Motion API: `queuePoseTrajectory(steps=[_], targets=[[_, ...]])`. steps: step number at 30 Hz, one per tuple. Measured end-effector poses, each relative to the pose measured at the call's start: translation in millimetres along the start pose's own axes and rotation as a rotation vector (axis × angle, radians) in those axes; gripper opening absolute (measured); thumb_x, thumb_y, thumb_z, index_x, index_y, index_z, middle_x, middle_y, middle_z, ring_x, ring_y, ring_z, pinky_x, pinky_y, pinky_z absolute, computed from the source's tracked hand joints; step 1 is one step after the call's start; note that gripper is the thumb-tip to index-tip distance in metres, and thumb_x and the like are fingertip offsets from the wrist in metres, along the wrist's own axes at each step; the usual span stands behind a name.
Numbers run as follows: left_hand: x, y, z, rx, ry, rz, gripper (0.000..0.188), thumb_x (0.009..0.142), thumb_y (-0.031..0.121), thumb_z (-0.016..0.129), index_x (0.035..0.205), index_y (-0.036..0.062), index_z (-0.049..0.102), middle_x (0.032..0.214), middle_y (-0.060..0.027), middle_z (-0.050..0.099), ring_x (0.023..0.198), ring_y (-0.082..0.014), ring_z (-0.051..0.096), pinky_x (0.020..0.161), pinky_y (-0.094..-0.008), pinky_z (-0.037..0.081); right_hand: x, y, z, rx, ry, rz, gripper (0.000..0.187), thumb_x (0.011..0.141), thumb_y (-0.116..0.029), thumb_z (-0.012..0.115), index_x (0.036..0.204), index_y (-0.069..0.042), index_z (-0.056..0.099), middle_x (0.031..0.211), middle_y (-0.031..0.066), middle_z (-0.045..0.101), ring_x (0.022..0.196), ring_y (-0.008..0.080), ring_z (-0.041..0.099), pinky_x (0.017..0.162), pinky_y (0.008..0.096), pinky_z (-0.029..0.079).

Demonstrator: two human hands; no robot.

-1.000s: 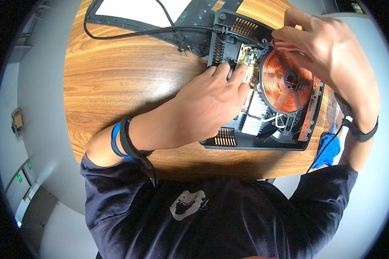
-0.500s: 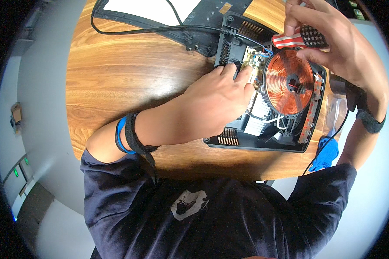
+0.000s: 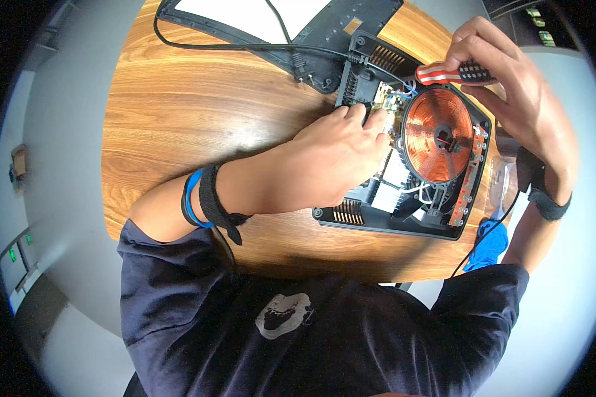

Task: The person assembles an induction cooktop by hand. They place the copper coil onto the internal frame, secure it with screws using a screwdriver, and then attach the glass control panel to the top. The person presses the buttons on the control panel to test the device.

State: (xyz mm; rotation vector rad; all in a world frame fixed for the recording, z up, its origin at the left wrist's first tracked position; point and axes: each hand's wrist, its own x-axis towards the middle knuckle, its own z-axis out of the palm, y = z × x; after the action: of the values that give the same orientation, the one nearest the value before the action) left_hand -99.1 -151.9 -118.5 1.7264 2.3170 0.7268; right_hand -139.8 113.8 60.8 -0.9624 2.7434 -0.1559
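1. The opened black housing (image 3: 394,223) lies on the wooden surface (image 3: 179,126), in front of the person and somewhat to the right. Its inner parts are exposed.
2. Inside it sits the round copper coil (image 3: 420,149), flat, with a dark centre. To its left are the circuit board (image 3: 384,99) and the silver heat sink (image 3: 391,184).
3. The left hand (image 3: 338,157) reaches over the left part of the housing. Its fingers are half bent, with the tips at the circuit board; whether they grip something there, I cannot tell.
4. The right hand (image 3: 515,86) is at the far side of the coil. Its fingers are closed around the red-and-white striped handle (image 3: 437,74) (the other part of this handle is dark with white stars), which lies nearly level. The tool's shaft I cannot see clearly.
5. Just left of this handle are blue wires (image 3: 409,91).
6. A black cord (image 3: 225,46) runs from the housing across a dark flat panel (image 3: 328,33).
7. Near the right edge of the surface is a blue cloth (image 3: 489,246).
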Motion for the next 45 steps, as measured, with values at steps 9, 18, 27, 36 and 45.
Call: queuePoseTrajectory(steps=[9, 18, 27, 36, 45], targets=[[2.0, 0.6, -2.4, 0.000, -0.052, -0.009, 0.059, 0.082, 0.007, 0.089, 0.131, -0.0127, 0.063, 0.156, -0.0318, 0.055, 0.126, -0.0429, 0.063, 0.112, -0.0492, 0.056, -2.5, -11.5, 5.2, -0.132, 0.111, 0.042, 0.041, 0.104, -0.022, 0.082, 0.138, -0.004, 0.067, 0.139, 0.0095, 0.069, 0.106, 0.0290, 0.074, 0.079, 0.0415, 0.059], [-1.2, 0.6, -4.7, -0.049, -0.042, 0.005, 0.065, 0.081, 0.010, 0.094, 0.132, -0.0125, 0.063, 0.161, -0.0347, 0.054, 0.128, -0.0429, 0.062, 0.115, -0.0489, 0.054, -5.9, -23.5, 5.9, -0.100, 0.115, 0.103, 0.039, 0.103, -0.011, 0.081, 0.137, -0.006, 0.065, 0.135, 0.0140, 0.072, 0.106, 0.0342, 0.078, 0.081, 0.0433, 0.062], [-0.3, 1.2, -2.4, -0.006, -0.027, -0.002, 0.065, 0.081, 0.011, 0.095, 0.132, -0.0140, 0.063, 0.160, -0.0352, 0.055, 0.129, -0.0436, 0.063, 0.117, -0.0485, 0.055, -2.5, -26.9, 3.5, -0.238, 0.054, 0.266, 0.041, 0.100, -0.008, 0.083, 0.137, -0.008, 0.064, 0.148, 0.0080, 0.064, 0.105, 0.0325, 0.076, 0.077, 0.0401, 0.059], [-1.5, 2.7, -6.5, 0.003, -0.025, 0.002, 0.066, 0.081, 0.011, 0.095, 0.133, -0.0123, 0.063, 0.162, -0.0346, 0.054, 0.129, -0.0431, 0.063, 0.117, -0.0487, 0.055, -5.8, -16.8, 13.9, -0.144, 0.103, 0.263, 0.045, 0.102, -0.019, 0.083, 0.140, -0.008, 0.063, 0.147, 0.0142, 0.067, 0.123, 0.0384, 0.074, 0.086, 0.0438, 0.063], [-1.2, 3.8, -7.0, 0.002, -0.025, -0.004, 0.066, 0.080, 0.011, 0.095, 0.133, -0.0122, 0.062, 0.164, -0.0345, 0.052, 0.130, -0.0435, 0.063, 0.115, -0.0486, 0.055, -9.6, -20.4, 9.7, -0.207, 0.085, 0.094, 0.039, 0.100, -0.009, 0.081, 0.136, -0.005, 0.066, 0.140, 0.0128, 0.068, 0.115, 0.0386, 0.076, 0.092, 0.0481, 0.062]])
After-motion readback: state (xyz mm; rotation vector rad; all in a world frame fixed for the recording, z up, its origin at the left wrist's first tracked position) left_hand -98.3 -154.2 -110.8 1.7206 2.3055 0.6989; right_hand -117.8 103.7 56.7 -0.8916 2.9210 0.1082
